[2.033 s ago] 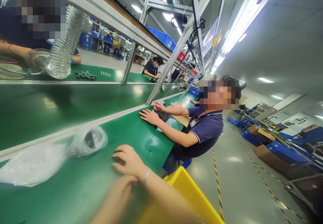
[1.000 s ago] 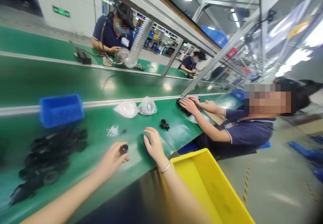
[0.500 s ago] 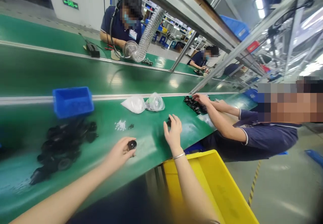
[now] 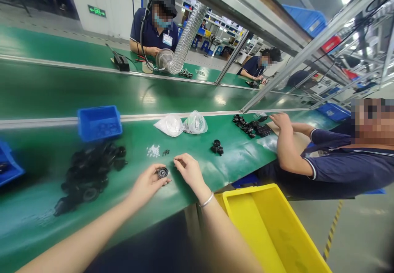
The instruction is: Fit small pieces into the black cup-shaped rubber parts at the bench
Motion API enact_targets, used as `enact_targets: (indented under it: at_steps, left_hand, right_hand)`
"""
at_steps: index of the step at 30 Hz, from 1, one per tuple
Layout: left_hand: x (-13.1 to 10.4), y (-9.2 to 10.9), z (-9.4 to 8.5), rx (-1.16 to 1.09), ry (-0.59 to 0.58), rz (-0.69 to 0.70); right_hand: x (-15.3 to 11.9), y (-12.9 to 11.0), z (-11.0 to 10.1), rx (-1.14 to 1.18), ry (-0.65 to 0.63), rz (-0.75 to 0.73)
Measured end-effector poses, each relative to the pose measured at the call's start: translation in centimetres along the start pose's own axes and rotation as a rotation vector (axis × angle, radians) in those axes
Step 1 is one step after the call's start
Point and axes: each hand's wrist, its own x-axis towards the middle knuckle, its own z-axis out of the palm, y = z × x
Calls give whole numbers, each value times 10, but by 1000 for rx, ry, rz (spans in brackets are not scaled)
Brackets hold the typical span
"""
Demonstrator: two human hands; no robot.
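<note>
My left hand (image 4: 148, 182) is closed around a round black plastic part (image 4: 162, 172), a shallow cup with a ring inside, its open face turned up. Just to the right, my right hand (image 4: 189, 172) hovers over the bench with bent fingers slightly apart, and no object shows in it. Its fingertips are near a small pile of tiny black pieces (image 4: 166, 152) and a pile of small white pieces (image 4: 153, 151). A few black round parts (image 4: 217, 147) lie on the green mat beyond my right hand. To the left spreads a blurred heap of black parts (image 4: 88, 174).
A blue bin (image 4: 100, 124) and two clear plastic bags (image 4: 170, 126) stand along the bench's rail. The yellow crate (image 4: 271, 219) sits at the front edge. At right, a co-worker's arm (image 4: 286, 141) reaches over more black parts (image 4: 246, 125). Another blue bin (image 4: 9, 164) is far left.
My right hand has let go of a black part, left on the mat at the right, and moved left toward the small piles. My left hand still holds its round part.
</note>
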Motion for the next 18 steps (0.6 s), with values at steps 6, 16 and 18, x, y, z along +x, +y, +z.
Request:
enact_targets:
  at_steps: [6,16,18]
  left_hand:
    - [4,-2,-9,3,48,-2]
    - [6,5,-10,2,52,-24]
    - [6,5,-10,-1,47,-26]
  right_hand:
    - [27,3,21,-121,-53,-78]
    - [35,-4,33,-311,-149,-175]
    - [37,-5,34,-343,-174,-194]
